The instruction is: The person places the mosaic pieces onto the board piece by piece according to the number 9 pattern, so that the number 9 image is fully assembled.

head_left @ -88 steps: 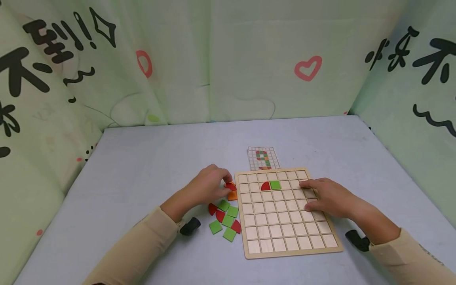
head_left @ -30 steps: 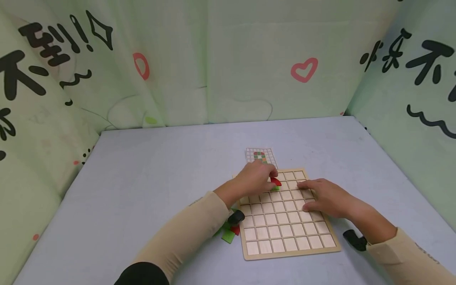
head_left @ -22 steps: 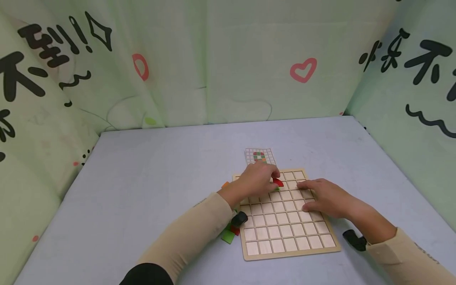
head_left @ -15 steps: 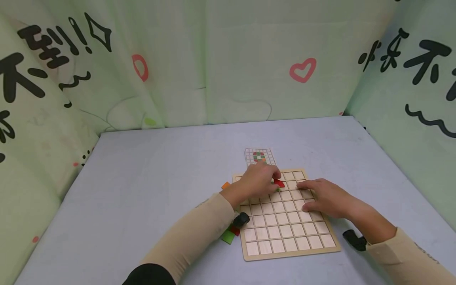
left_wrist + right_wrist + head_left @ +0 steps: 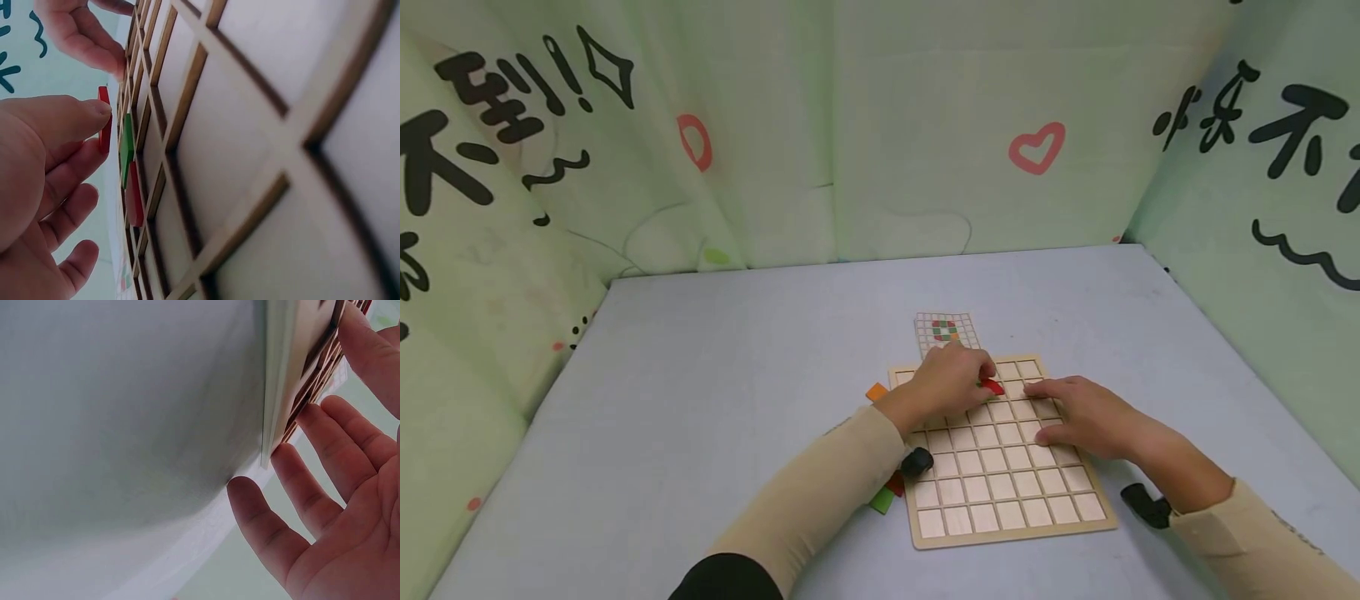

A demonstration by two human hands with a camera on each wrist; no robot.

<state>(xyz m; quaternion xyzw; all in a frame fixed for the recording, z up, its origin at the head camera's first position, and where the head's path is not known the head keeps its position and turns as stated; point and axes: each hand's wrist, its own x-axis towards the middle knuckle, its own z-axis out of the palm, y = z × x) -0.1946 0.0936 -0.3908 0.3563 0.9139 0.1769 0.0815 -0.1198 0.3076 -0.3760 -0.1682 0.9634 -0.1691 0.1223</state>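
My left hand (image 5: 951, 379) pinches a red quarter-round tile (image 5: 104, 120) between thumb and fingertips, close over the upper rows of a wooden grid board (image 5: 977, 460). In the left wrist view a green square tile (image 5: 127, 147) and another red tile (image 5: 134, 195) sit in the board's cells beside it; in the head view the left hand mostly hides them. My right hand (image 5: 1093, 414) rests at the board's right edge, thumb and fingers spread. In the right wrist view its fingertips (image 5: 284, 453) lie along the board's rim.
A printed pattern card (image 5: 964, 327) lies behind the board, partly covered by the left hand. Left of the board are an orange tile (image 5: 876, 392), a green tile (image 5: 882, 500) and a red tile (image 5: 895, 482), partly under the left sleeve. Patterned curtains (image 5: 910, 125) enclose the white table (image 5: 737, 350).
My left hand has picked up a red tile from the pile left of the board and carried it right over the upper rows, lately drifting slightly further right. The right hand has stayed at the board's edge.
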